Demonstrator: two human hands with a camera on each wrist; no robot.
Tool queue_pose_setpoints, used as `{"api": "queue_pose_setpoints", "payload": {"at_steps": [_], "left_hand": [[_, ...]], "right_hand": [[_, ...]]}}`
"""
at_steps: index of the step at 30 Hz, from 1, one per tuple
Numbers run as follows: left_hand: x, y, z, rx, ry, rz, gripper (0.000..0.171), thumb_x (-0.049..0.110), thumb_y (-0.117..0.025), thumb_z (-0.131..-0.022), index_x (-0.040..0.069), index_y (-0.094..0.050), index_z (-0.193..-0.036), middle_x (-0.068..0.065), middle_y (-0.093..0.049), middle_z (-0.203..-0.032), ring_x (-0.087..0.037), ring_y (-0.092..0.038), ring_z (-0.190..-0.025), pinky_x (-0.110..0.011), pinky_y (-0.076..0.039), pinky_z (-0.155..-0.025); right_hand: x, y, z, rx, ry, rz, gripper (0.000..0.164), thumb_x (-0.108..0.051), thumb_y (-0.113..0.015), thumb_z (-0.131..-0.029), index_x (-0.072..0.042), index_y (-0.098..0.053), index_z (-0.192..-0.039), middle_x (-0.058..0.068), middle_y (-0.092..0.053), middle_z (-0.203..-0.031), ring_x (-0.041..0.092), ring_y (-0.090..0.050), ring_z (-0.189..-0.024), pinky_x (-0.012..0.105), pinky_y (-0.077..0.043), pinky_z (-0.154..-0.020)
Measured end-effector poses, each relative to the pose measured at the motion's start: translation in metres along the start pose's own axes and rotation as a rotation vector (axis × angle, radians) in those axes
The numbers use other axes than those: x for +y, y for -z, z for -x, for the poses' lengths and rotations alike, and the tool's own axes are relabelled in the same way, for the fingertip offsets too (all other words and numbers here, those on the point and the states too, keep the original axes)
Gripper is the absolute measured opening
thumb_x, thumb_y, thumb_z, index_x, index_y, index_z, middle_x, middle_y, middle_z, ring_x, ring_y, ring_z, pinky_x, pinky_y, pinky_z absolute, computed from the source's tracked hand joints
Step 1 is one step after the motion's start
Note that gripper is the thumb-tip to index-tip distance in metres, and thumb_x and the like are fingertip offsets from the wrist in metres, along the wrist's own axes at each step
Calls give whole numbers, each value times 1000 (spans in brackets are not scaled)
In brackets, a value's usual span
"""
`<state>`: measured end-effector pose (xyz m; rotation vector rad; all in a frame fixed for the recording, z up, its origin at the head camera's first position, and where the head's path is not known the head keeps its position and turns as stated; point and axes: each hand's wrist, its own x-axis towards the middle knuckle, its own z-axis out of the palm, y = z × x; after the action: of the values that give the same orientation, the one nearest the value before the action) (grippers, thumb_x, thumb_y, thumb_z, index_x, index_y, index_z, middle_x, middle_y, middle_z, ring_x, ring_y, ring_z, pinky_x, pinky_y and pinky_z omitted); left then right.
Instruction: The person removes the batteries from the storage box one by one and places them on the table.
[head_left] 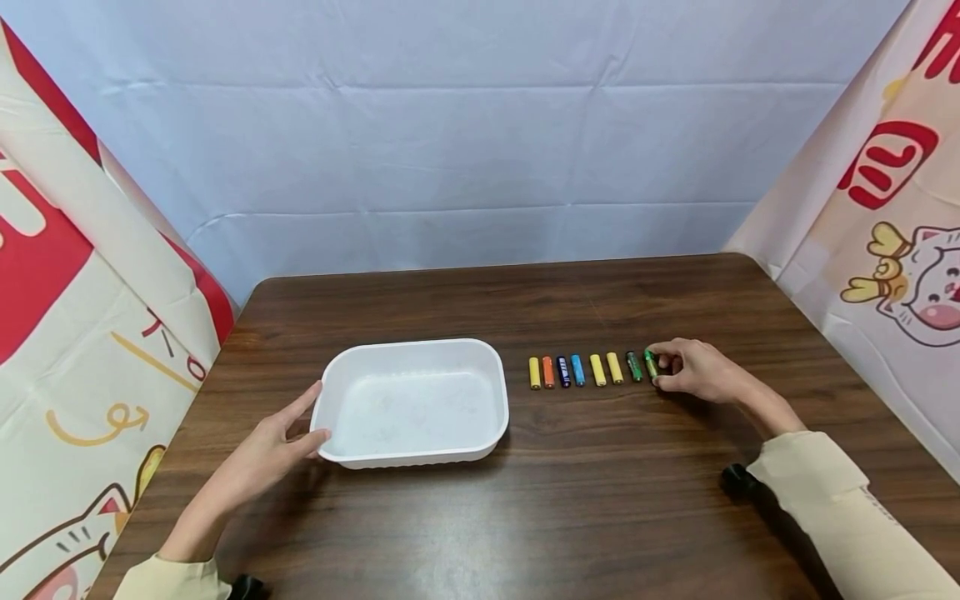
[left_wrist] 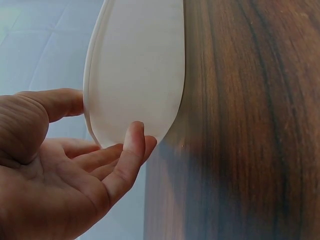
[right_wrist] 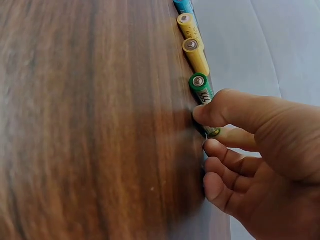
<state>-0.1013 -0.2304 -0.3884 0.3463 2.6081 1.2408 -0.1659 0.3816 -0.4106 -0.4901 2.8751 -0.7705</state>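
Observation:
A white plastic basin (head_left: 420, 454) sits on the table, left of centre. My left hand (head_left: 262, 450) holds its left end, the thumb at the rim and the fingers against the outer wall, as the left wrist view also shows. To the basin's right lies a row of batteries: yellow (head_left: 534, 373), orange (head_left: 548, 372), dark blue (head_left: 563, 372), light blue (head_left: 577, 370), two more yellow ones (head_left: 597, 370), then a dark green battery (head_left: 633, 367). At the row's right end my right hand (head_left: 697, 371) pinches a bright green battery (head_left: 651, 363) by its ends between thumb and index finger.
The brown wooden table (head_left: 570, 500) carries everything. Behind it hangs a pale blue cloth (head_left: 480, 150). Printed cloths with cartoon figures hang at the left (head_left: 90, 350) and right (head_left: 900, 250). A black strap part (head_left: 738, 483) shows by the right sleeve.

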Motion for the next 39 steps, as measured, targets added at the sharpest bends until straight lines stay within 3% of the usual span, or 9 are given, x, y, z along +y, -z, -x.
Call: {"api": "queue_pose_setpoints", "payload": {"at_steps": [13, 30, 39], "left_hand": [[-3, -1, 0, -3, -2, 6, 76, 15, -66, -102, -3, -22, -162, -31, -59, -135, -23, -66, -104, -27, -55, -76], [-2, 1, -2, 2, -5, -9, 76, 16, -67, -102, -3, -23, -162, -32, -56, -139, -29, -66, -110, -29, -56, -78], [-3, 0, -2, -3, 1, 28, 74, 14, -65, -103, -2, -24, -162, -32, -57, -138, -28, -67, -106, -29, -56, -79]], "right_hand": [[-1, 0, -1, -17, -5, -27, 59, -8, -78, -91, 17, -52, -138, 7, -59, -97, 17, -51, -80, 32, -42, -68], [-2, -1, 1, 2, -25, -58, 63, -11, -79, -91, 18, -50, -138, 6, -57, -96, 17, -52, -83, 30, -43, -72], [-5, 5, 8, 3, -37, -104, 61, -18, -70, -100, 17, -45, -144, 10, -63, -108, 19, -59, -92, 29, -49, -72]]}}
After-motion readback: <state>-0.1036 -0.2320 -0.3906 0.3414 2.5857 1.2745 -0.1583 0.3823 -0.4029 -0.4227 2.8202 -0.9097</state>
